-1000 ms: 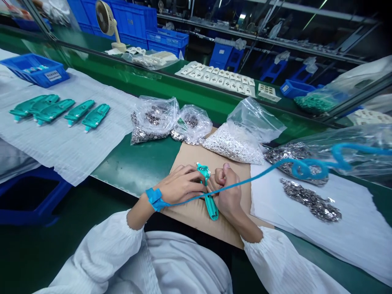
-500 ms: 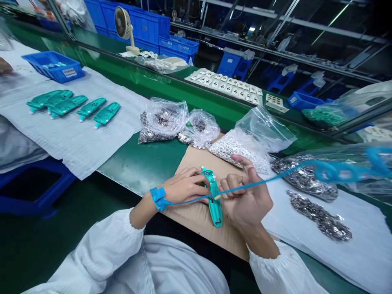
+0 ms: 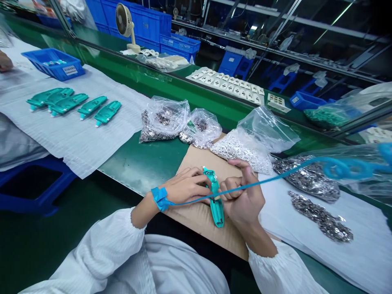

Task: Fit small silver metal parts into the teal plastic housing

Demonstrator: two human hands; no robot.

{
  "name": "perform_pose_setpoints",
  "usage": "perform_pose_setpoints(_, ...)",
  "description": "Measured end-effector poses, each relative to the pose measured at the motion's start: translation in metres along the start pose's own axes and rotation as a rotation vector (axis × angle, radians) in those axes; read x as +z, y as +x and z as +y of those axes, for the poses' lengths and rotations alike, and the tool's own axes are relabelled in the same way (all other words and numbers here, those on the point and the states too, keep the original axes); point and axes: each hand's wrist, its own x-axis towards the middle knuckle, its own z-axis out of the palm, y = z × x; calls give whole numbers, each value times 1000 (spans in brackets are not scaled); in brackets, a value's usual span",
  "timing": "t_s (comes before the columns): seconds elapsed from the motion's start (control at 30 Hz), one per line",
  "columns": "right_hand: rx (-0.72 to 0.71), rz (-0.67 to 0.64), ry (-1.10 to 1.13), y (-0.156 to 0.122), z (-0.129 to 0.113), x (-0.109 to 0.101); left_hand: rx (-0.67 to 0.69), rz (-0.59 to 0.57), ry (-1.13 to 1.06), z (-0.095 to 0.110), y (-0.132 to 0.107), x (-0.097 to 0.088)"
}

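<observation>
A teal plastic housing (image 3: 214,198) lies lengthwise on a brown cardboard sheet (image 3: 196,212) in front of me. My left hand (image 3: 183,188) rests on its left side with the fingers curled against it, holding it down. My right hand (image 3: 243,194) is at its right side, fingers folded in a pinch at the housing's middle, the index finger raised; what it pinches is too small to make out. A blue wrist strap (image 3: 158,198) sits on my left wrist, and its blue cord (image 3: 275,176) runs across my right hand to the right.
Clear bags of small metal parts (image 3: 165,120) (image 3: 245,149) lie behind the cardboard, and loose metal parts (image 3: 321,216) sit on white foam at right. Several teal housings (image 3: 73,105) lie in a row on white foam at left, near a blue bin (image 3: 53,65). Another person's hand (image 3: 4,61) shows far left.
My right hand has drawn back in against the housing, with its fingers folded tighter than half a second ago. The left hand stays on the housing.
</observation>
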Motion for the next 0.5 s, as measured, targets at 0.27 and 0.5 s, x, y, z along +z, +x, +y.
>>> perform_pose_setpoints(0.27, 7, 39, -114, -4, 5, 9, 7, -32, 27, 2, 2, 1)
perform_pose_setpoints(0.5, -33, 40, -91, -7, 20, 6, 29, 1, 56, 0, 1, 7)
